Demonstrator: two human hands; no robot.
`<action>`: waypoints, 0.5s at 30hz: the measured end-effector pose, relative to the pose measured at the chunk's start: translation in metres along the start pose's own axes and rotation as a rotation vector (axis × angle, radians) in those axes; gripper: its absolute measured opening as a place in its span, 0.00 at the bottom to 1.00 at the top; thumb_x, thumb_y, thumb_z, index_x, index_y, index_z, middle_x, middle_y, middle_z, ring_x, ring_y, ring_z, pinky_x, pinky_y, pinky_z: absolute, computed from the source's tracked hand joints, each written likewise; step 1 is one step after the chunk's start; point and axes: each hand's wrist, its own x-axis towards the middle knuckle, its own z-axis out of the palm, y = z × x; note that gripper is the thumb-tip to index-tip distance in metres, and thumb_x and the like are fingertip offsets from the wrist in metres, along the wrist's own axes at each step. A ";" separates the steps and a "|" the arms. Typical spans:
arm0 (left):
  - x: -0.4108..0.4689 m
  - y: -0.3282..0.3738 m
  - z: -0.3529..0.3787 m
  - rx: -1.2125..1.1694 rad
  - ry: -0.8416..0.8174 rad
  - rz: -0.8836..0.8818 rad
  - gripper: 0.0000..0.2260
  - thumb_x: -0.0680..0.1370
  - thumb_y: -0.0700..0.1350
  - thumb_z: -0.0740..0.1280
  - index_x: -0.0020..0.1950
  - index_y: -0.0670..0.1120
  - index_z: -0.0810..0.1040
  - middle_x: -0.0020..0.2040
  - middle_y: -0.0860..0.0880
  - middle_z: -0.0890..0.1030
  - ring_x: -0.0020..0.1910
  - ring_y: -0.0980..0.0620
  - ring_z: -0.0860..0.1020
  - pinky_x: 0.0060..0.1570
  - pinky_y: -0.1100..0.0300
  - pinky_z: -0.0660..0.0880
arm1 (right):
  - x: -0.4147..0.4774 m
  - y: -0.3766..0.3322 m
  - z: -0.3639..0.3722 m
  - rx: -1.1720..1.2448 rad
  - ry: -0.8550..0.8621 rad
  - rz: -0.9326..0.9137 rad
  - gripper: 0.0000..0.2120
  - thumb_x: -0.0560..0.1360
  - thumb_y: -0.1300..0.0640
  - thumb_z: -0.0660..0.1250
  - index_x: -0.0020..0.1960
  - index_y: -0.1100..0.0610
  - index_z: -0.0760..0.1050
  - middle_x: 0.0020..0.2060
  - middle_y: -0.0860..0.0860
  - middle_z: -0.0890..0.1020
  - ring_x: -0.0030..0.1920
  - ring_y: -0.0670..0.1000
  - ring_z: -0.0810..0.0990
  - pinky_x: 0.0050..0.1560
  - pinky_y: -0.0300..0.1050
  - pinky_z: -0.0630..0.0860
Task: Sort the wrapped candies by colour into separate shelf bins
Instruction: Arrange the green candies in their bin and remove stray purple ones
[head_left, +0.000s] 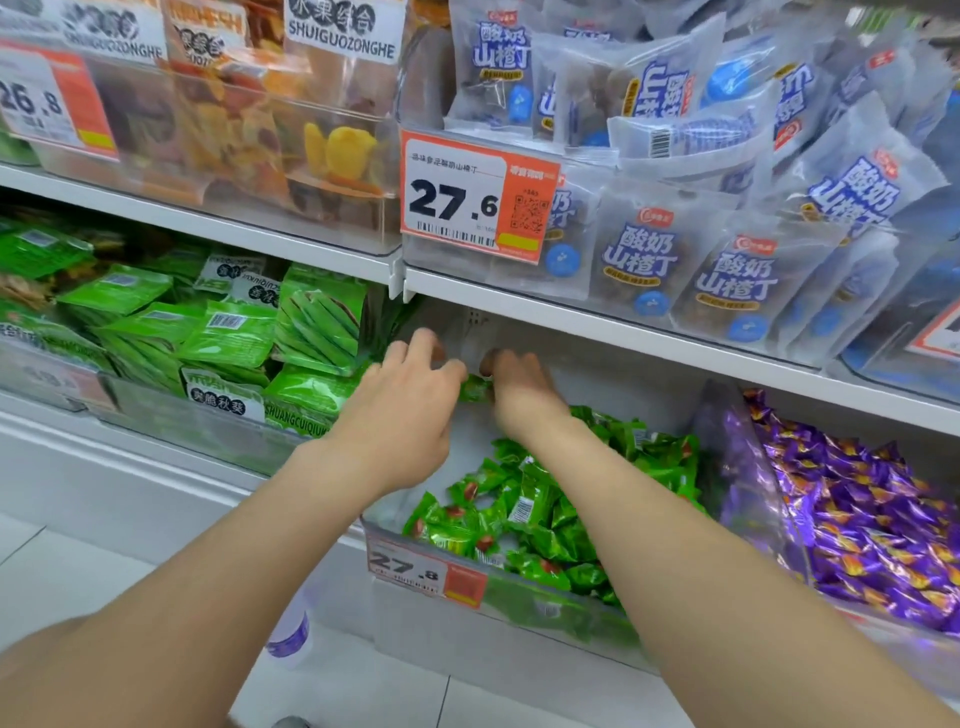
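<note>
Two hands of ours reached deep into the clear middle bin (470, 447) on the lower shelf, toward its back left corner. Our left hand (410, 395) had its fingers curled forward, and our right hand (517, 389) had its fingers bent downward, knuckles up. One green candy (475, 388) showed between them, touching both. Which hand actually gripped it, we could not tell.

Most of the green candies (545, 509) lay heaped along the bin's right side and front edge, under our right forearm. A price tag (426, 569) reading 27.8 hung on the front left corner of that bin.

Purple candies (857, 509) filled the neighbouring bin just beside its right wall. Green snack packets (234, 332) stood in the bin to the left. On the shelf above, blue-and-white packets (737, 270) leaned behind a 27.6 tag (478, 200).
</note>
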 end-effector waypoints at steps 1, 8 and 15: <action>0.003 0.000 0.000 -0.028 -0.013 0.003 0.21 0.76 0.43 0.68 0.69 0.48 0.71 0.65 0.43 0.64 0.58 0.39 0.70 0.53 0.45 0.75 | 0.005 -0.002 0.003 -0.018 -0.005 0.009 0.20 0.77 0.70 0.64 0.68 0.58 0.73 0.64 0.63 0.75 0.67 0.66 0.75 0.63 0.51 0.74; 0.010 -0.001 -0.003 -0.174 -0.152 -0.039 0.26 0.75 0.33 0.61 0.73 0.49 0.68 0.72 0.41 0.53 0.53 0.37 0.69 0.58 0.46 0.71 | 0.020 -0.004 0.013 -0.167 0.070 -0.002 0.15 0.79 0.64 0.63 0.64 0.56 0.79 0.60 0.61 0.81 0.61 0.65 0.81 0.50 0.49 0.74; 0.005 -0.005 -0.011 -0.278 -0.234 -0.130 0.25 0.76 0.32 0.60 0.72 0.48 0.67 0.70 0.41 0.57 0.43 0.37 0.75 0.48 0.47 0.74 | 0.020 0.002 0.012 -0.261 0.122 -0.006 0.12 0.80 0.61 0.69 0.62 0.58 0.77 0.57 0.61 0.82 0.59 0.65 0.82 0.47 0.49 0.69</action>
